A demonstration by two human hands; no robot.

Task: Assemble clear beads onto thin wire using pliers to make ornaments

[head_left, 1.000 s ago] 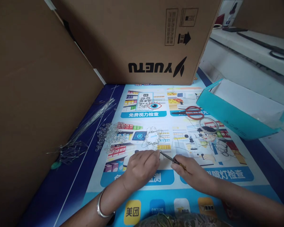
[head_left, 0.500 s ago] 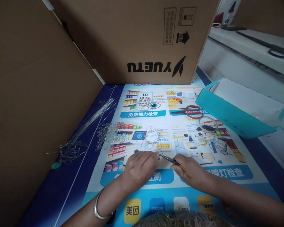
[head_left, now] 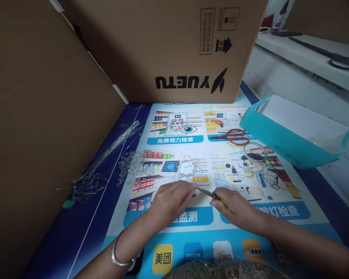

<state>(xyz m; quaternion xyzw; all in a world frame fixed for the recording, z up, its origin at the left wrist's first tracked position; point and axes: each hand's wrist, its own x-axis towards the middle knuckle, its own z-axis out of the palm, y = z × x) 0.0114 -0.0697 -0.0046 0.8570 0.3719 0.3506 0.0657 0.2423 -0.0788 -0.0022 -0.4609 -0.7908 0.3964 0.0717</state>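
Change: both hands sit a little nearer the wire flower than a second ago, and I see the flower looks flatter and lower now. I think the bending at its near edge is going on, bit by bit.
Wire sticks point(head_left: 110, 147): one bundle, far off to the left of my left hand.
Clear beads point(head_left: 136, 166): one heap, too many to count, up and left of my left hand.
Left hand point(head_left: 171, 201): one, fingers pinched together on the near edge of the wire flower. One bangle point(head_left: 119, 257) is on its wrist.
Wire flower point(head_left: 186, 168): one, just beyond my left fingertips, flat on the mat point(head_left: 192, 248).
Pliers point(head_left: 209, 193): one pair, tips touching the wire between my two hands.
Right hand point(head_left: 235, 207): one, closed around the pliers' handle.
Red scissors point(head_left: 234, 136): one pair, well beyond my right hand.
Wire ring point(head_left: 256, 152): one, beyond my right hand.
Teal box point(head_left: 293, 133): one, far right.
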